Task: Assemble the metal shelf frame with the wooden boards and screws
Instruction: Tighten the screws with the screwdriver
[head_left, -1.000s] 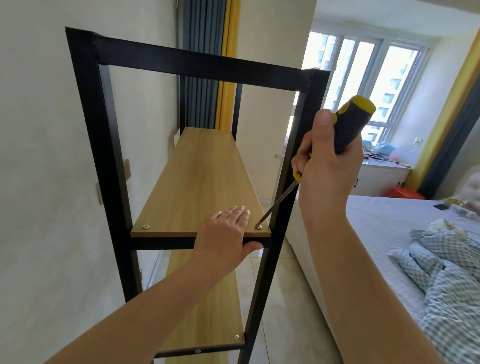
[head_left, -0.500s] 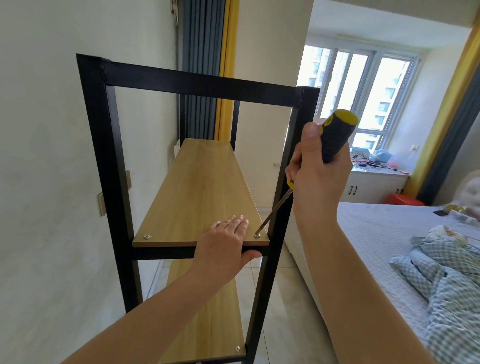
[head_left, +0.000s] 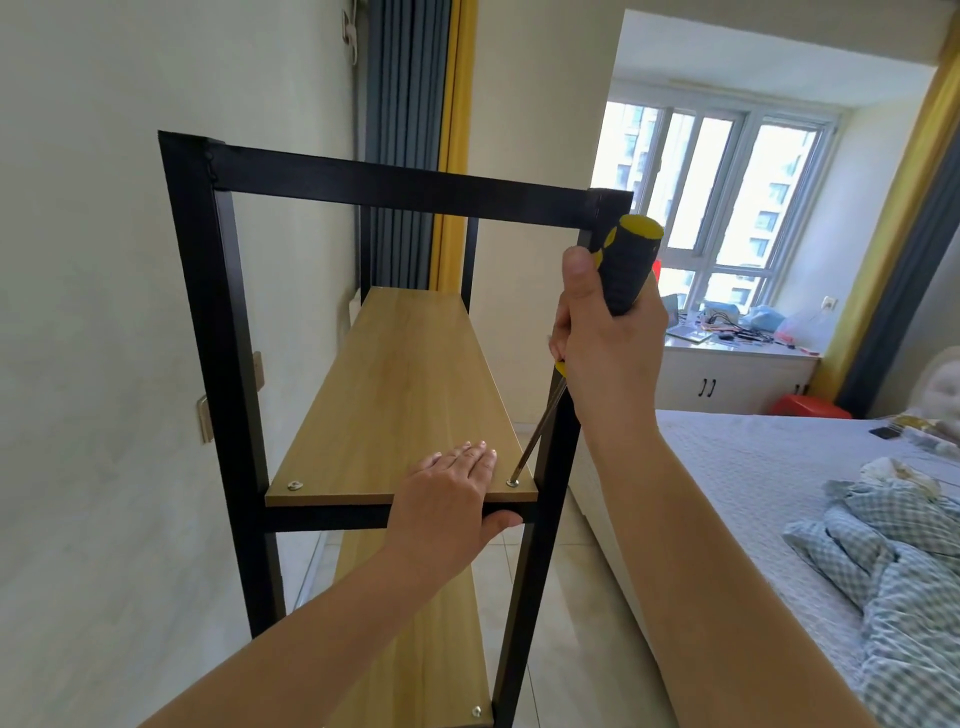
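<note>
A black metal shelf frame (head_left: 218, 322) stands against the wall. A wooden board (head_left: 395, 384) lies on its middle crossbars. My left hand (head_left: 452, 493) lies flat on the board's near end, fingers straight on top, thumb under the edge against the crossbar. My right hand (head_left: 608, 343) grips a black and yellow screwdriver (head_left: 626, 260). Its shaft slants down and its tip sits in a screw (head_left: 512, 483) at the board's near right corner. Another screw (head_left: 294, 486) sits at the near left corner. A lower board (head_left: 447, 649) carries a screw (head_left: 476, 711) at its near right corner.
A bed (head_left: 753, 467) with a checked blanket (head_left: 893, 561) stands close to the right of the shelf. Between them runs a narrow strip of tiled floor (head_left: 571, 649). A white wall (head_left: 93, 364) is at the left. A cluttered window sill (head_left: 743, 338) lies beyond.
The view has tilted up a little, so the shelf sits lower in frame. The screwdriver handle now stands more upright, its tip still in the same screw. My left hand has stayed on the board.
</note>
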